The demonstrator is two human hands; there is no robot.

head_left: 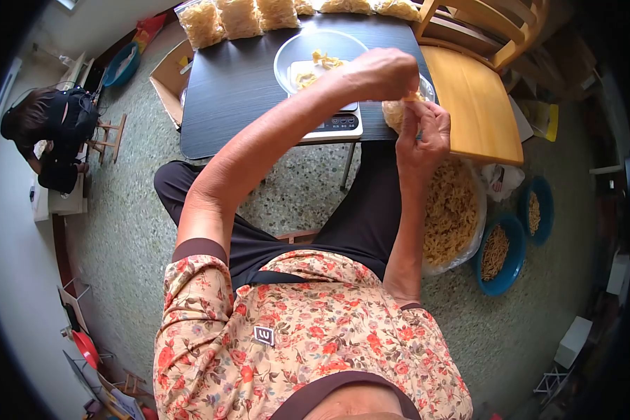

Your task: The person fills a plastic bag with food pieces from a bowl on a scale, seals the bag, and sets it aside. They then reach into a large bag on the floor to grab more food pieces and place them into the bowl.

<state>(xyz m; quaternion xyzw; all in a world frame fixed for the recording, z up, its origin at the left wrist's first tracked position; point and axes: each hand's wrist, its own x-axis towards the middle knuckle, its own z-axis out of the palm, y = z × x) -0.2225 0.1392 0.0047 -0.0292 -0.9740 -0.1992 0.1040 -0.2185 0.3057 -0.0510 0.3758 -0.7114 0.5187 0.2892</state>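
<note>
We've got bare tabletop point(245, 91) left of the bowl point(294, 52); behind the bowl bags point(239, 17) line the edge, right of it a chair point(477, 98) crowds close.

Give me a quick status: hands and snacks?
Left hand and right hand pinch small clear bag of yellow snacks. Clear bowl on white scale behind. Nothing blocking.

The left hand point(379, 72) covers part of the small bag point(397, 110), so its top is hidden. The right hand point(423, 136) hides the bag's side. The filled bags point(239, 17) at the far edge of the table point(238, 91) are cut off by the picture's top. The numbers on the scale point(336, 124) are too small to read.
</note>
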